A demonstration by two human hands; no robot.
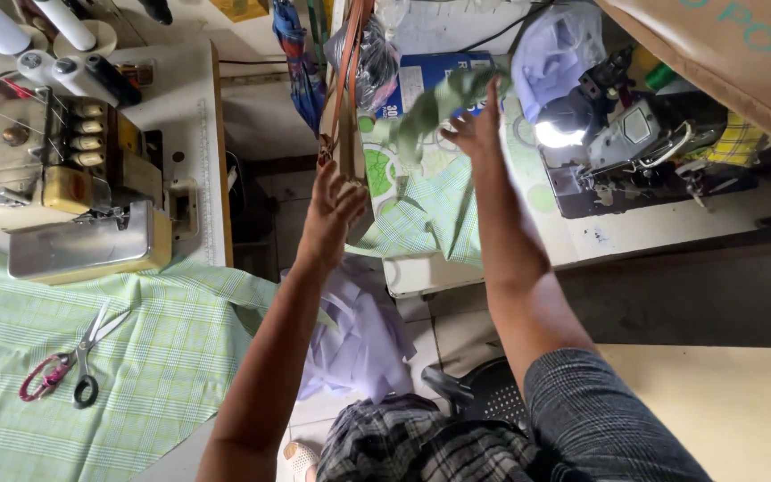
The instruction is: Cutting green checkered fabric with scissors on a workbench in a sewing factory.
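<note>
My right hand [473, 134] reaches forward over the far table and grips a blurred strip of green fabric [435, 105] lifted in the air. My left hand [330, 207] is stretched out with fingers spread, near the edge of a green checked cloth [430, 219] that hangs off that table; I cannot tell whether it touches it. A brown strap [346, 80] hangs just above my left hand.
An overlock machine [64, 178] with thread cones sits at the left on a white table [191, 107]. Scissors [73, 361] lie on a green checked cloth [171, 357]. A sewing machine [626, 143] with its lamp on stands at the right. Lilac fabric [363, 339] lies below on the floor.
</note>
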